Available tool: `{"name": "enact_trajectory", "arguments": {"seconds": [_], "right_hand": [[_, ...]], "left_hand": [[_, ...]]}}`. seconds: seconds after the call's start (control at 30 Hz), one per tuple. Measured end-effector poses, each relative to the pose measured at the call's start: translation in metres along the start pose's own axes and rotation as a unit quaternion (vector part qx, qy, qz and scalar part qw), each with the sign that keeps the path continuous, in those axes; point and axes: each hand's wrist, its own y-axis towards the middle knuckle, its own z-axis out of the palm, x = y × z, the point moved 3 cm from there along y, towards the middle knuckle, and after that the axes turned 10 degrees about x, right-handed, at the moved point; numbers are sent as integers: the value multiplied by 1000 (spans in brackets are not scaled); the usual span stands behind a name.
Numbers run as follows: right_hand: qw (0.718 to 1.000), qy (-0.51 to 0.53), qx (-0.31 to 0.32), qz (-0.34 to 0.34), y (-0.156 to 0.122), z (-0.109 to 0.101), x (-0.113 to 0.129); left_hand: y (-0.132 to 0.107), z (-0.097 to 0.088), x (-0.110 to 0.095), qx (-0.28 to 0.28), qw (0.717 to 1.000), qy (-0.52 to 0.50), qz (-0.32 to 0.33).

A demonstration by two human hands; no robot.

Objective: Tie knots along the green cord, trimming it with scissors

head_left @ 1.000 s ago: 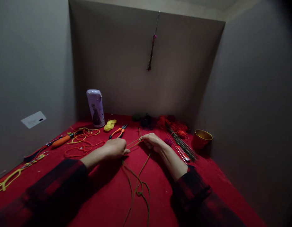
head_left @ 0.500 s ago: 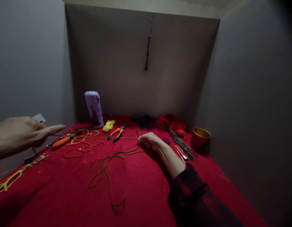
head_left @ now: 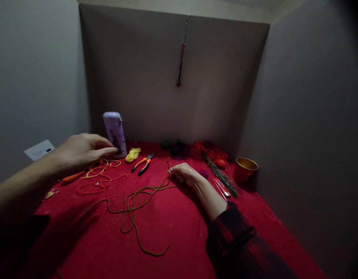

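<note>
My left hand [head_left: 83, 150] has swung back in; the green cord [head_left: 132, 201] now lies slack.
My right hand [head_left: 184, 173] fingers pinch the cord's end; left fingers hover loosely open, empty.

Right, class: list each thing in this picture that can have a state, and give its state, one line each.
Right hand: closed, pinching one end of the green cord.
Left hand: raised above the table, fingers loosely extended, holding nothing.
Green cord: slack, looped across the red cloth.
Pliers: lying flat, handles slightly apart.
Purple flask: upright, lid on.
Gold cup: upright, open top.
Yellow cord bundle: coiled.
</note>
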Motion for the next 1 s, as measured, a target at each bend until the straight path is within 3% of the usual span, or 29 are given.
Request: {"name": "enact_trajectory", "arguments": {"seconds": [0.03,0.1,0.17,0.27,0.37,0.47,0.67,1.0], "right_hand": [[1000,-3,-1,3,0,0,0],[1000,-7,-5,5,-1,1,1],[1000,-7,-12,6,-2,2,3],[1000,-3,-15,0,-5,3,6],[1000,-3,-15,-5,-6,4,8],[1000,-11,-4,-1,-5,4,7],[1000,-28,3,-6,-5,2,6],[999,-22,27,-20,-7,4,8]], "left_hand": [[5,19,-18,43,998,-37,38],[14,56,-46,70,990,-105,70],[27,98,-60,131,982,-132,38],[48,155,-61,213,968,-132,-31],[67,188,-53,208,968,-118,-75],[76,201,-49,239,955,-160,-74],[73,202,-49,301,917,-252,-70],[83,208,-36,298,902,-311,-41]]}}
